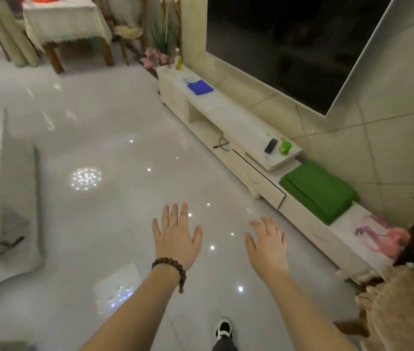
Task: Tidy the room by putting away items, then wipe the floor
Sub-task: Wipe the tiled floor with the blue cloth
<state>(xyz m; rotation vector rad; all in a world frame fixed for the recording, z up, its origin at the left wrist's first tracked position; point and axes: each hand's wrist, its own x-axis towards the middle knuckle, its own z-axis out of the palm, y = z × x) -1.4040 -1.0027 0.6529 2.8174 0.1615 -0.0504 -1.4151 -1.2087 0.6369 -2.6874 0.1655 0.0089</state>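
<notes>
fingers: left hand (176, 235) and right hand (266, 245) both spread flat, holding nothing, above the floor (124, 153)
cloths: blue cloth (200, 86) and green cloth (318, 190) lie on the tv stand (238, 120), well apart
remote (271, 145): beside a green cup (285, 146)

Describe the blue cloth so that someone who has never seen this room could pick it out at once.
Find the long, low white TV cabinet that runs along the wall under the big dark screen. The blue cloth lies folded on its top near the far end, close to a yellow-green bottle. It is the only blue thing there; the other folded cloth, the green one, is larger and lies at the near end.
</notes>
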